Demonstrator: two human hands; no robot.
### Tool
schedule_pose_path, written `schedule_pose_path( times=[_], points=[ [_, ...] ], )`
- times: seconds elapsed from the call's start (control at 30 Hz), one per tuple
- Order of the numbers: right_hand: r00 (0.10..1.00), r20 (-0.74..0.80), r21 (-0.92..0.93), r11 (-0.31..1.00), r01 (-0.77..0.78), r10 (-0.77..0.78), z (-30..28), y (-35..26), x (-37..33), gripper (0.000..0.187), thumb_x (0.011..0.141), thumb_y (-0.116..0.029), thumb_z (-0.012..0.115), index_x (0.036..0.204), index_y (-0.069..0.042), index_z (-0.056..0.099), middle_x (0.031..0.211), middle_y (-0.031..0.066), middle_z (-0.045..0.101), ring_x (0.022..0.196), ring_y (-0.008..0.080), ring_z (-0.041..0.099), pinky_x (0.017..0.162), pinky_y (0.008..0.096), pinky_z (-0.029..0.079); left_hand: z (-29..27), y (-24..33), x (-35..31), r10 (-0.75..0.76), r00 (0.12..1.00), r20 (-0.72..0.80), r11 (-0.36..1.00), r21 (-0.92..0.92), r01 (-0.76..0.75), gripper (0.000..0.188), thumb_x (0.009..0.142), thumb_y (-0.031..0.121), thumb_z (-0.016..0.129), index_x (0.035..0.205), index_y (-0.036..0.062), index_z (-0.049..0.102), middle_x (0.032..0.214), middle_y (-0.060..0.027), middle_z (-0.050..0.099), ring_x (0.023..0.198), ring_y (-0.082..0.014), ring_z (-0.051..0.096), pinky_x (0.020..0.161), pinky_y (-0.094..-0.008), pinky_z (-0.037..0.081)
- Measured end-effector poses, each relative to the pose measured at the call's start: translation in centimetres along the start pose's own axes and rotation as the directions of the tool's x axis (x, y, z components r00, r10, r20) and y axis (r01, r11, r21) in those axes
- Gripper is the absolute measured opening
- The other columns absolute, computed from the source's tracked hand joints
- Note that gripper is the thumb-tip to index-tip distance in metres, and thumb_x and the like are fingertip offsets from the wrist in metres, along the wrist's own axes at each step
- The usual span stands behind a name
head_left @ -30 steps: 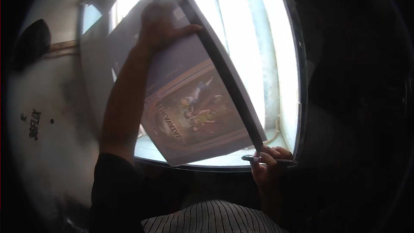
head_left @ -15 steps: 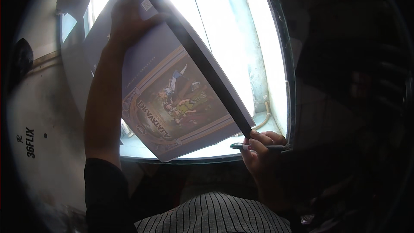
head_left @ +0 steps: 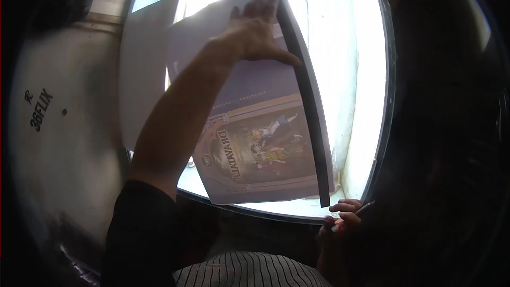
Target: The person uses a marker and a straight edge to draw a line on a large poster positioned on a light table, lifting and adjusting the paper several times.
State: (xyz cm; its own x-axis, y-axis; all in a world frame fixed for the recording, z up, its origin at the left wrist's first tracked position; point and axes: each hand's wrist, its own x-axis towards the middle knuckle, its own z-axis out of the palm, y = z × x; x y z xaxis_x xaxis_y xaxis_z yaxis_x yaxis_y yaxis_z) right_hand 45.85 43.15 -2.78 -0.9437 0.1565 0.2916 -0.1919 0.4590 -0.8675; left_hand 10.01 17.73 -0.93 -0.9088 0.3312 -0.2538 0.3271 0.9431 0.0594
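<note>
A large printed sheet with a picture of cartoon figures lies on a brightly lit glass light table. Along its right side runs a long, dark, straight strip, like a ruler. My left hand is spread on the upper part of the sheet, fingers apart, with fingertips and thumb reaching the strip. Just below the strip's lower end, at the table's near right corner, my right hand holds a pen. Most of the pen and the lower part of that hand are dim.
A second pale sheet lies left of the printed one, partly over the glass. The light table's dark frame borders it on the right. Farther left is a pale surface with a dark rounded object at the top.
The view has shifted, so the sheet and strip now appear farther right and more upright. My left hand stays on the sheet. My right hand, with the pen, appears lower, slightly off the strip's end.
</note>
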Motion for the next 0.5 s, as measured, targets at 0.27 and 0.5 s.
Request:
schedule_pose_path(
  times=[0.27, 0.5],
  points=[
    [0.999, 0.022, -0.010, 0.999, 0.031, -0.031, 10.8, 0.3, 26.0, 0.029, 0.096, -0.017, 0.066, 0.118, -0.001, 0.060, 0.100, 0.0177, 0.072, 0.095, 0.0229, 0.072, 0.082, 0.0361, 0.059, -2.7, -0.6, -0.9, -0.086, 0.975, 0.204, 0.996, -0.008, 0.090, 0.148, 0.054, 0.082, 0.076, 0.156, -0.0011, 0.009, 0.165, -0.0188, 0.007, 0.153, -0.0347, 0.003, 0.121, -0.0600, 0.014],
    [0.954, 0.122, -0.143, 0.946, 0.290, -0.273, 21.5, 4.5, 38.9, 0.018, 0.091, -0.022, 0.069, 0.100, -0.006, 0.070, 0.095, 0.0117, 0.075, 0.089, 0.0256, 0.074, 0.078, 0.0340, 0.058, -3.6, 0.1, -0.2, -0.056, 0.975, 0.213, 0.997, -0.048, 0.068, 0.143, 0.059, 0.079, 0.076, 0.156, -0.0030, 0.011, 0.165, -0.0185, 0.008, 0.153, -0.0345, 0.004, 0.119, -0.0648, 0.015]
  ],
)
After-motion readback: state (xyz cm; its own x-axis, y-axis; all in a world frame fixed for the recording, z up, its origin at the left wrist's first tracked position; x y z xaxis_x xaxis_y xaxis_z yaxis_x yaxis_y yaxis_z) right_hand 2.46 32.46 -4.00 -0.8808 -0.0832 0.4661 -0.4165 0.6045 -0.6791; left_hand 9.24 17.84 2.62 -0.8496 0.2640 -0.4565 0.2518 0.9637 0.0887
